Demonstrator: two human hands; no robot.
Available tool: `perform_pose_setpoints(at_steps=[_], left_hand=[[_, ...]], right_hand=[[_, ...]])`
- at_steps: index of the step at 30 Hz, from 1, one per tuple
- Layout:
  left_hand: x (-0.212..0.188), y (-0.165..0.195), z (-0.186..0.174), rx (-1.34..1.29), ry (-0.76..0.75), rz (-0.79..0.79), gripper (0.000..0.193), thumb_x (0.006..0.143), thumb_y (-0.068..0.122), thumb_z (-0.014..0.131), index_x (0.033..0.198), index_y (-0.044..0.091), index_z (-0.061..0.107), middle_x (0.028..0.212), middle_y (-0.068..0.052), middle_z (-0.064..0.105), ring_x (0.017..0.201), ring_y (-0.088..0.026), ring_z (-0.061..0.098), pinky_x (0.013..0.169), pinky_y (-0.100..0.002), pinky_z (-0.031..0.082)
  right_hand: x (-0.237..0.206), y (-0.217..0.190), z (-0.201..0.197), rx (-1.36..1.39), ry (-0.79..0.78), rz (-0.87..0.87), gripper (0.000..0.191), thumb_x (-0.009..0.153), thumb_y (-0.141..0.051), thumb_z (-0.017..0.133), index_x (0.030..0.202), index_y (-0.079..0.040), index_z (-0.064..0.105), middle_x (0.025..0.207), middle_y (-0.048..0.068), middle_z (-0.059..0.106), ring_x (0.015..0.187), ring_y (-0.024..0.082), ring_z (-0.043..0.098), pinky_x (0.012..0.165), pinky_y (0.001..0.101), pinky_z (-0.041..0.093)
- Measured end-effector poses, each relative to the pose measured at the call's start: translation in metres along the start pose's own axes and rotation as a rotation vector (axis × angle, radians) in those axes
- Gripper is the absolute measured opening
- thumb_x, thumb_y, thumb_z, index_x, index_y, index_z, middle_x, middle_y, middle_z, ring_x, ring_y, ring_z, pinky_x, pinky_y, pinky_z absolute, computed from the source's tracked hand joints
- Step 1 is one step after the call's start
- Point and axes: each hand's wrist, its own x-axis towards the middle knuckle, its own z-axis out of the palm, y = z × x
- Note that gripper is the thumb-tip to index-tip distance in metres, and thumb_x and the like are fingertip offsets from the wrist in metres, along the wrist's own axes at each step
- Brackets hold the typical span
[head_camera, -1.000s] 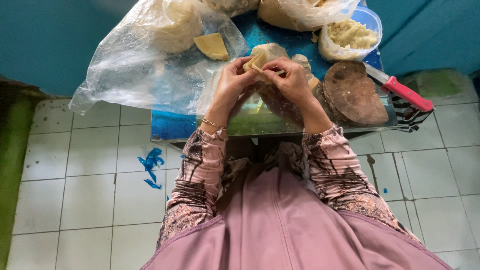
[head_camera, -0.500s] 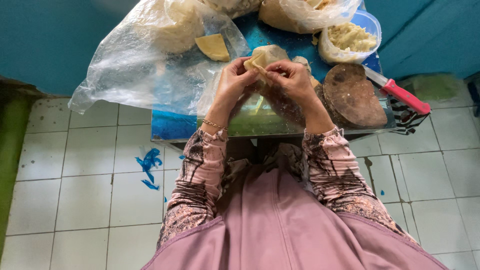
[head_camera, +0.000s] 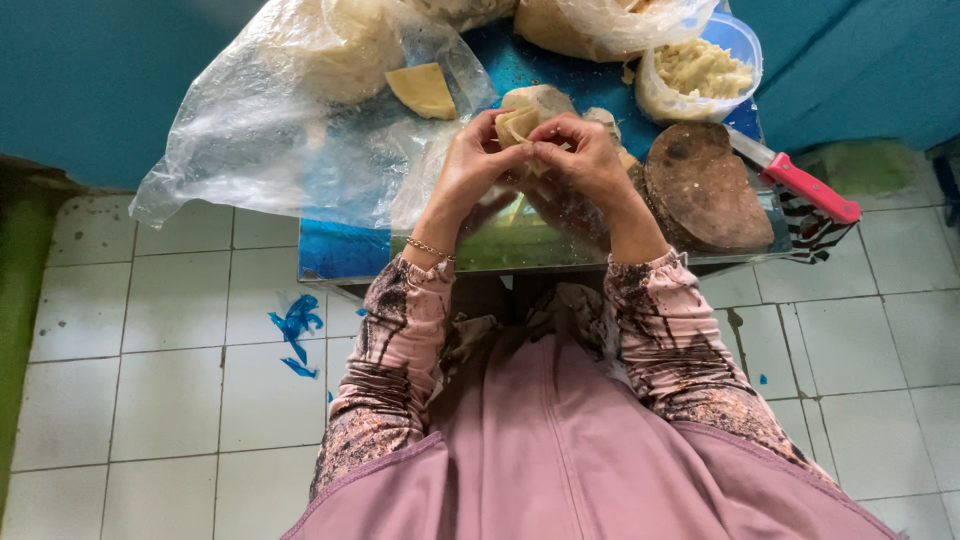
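Folding step: left hand and right hand pinch the dough wrapper with clenched fingers (above the worktop); sealing the edges likely needs a firm press.

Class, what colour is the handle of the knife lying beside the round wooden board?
Red, seen in the head view: the knife handle.

Both hands meet in front, left hand and right hand fingertips pinched together, forearms angled inward.
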Motion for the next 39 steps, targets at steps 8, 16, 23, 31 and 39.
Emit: perform_pose_setpoints(at_steps=[8,16,23,31,39], left_hand=[[0.009,-0.016,-0.004,0.0,-0.025,0.087,0.046,0.087,-0.002,0.073,0.132,-0.002,0.061,0.111,-0.007,0.073,0.099,-0.012,0.069,0.084,-0.026,0.059],[0.006,-0.016,-0.005,0.028,-0.007,0.043,0.047,0.085,-0.006,0.067,0.132,-0.001,0.06,0.111,-0.008,0.073,0.099,-0.013,0.071,0.083,-0.027,0.061],[-0.003,0.002,-0.006,-0.221,0.03,-0.111,0.044,0.08,-0.006,0.063,0.124,-0.001,0.062,0.099,-0.008,0.072,0.083,-0.016,0.072,0.072,-0.031,0.061],[-0.024,0.007,-0.018,-0.337,0.198,0.124,0.042,0.087,-0.005,0.065,0.128,-0.002,0.065,0.105,-0.005,0.071,0.091,-0.01,0.066,0.083,-0.025,0.055],[-0.023,0.003,-0.022,-0.544,0.226,0.162,0.045,0.089,-0.008,0.066,0.133,0.001,0.06,0.112,-0.008,0.07,0.099,-0.014,0.068,0.09,-0.03,0.058]], right_hand=[[0.002,0.0,0.002,0.193,0.004,0.183,0.016,0.1,-0.015,0.073,0.11,-0.002,0.073,0.098,0.001,0.07,0.087,0.006,0.063,0.078,0.0221,0.053],[0.006,0.017,0.0,0.17,-0.04,0.109,0.021,0.099,-0.016,0.071,0.116,-0.008,0.061,0.103,-0.002,0.069,0.092,0.006,0.065,0.078,0.0233,0.055],[0.014,0.044,-0.017,0.611,0.126,0.328,0.012,0.098,-0.015,0.071,0.107,-0.009,0.066,0.094,-0.002,0.069,0.083,0.009,0.067,0.072,0.0263,0.056],[0.016,0.029,-0.036,0.226,0.438,-0.139,0.012,0.105,-0.007,0.076,0.113,-0.006,0.068,0.099,0.002,0.068,0.089,0.011,0.063,0.081,0.0289,0.053],[-0.02,-0.011,0.0,-0.839,0.097,-0.429,0.022,0.085,-0.009,0.082,0.106,-0.008,0.074,0.112,0.013,0.07,0.105,0.033,0.067,0.088,0.0428,0.054]])
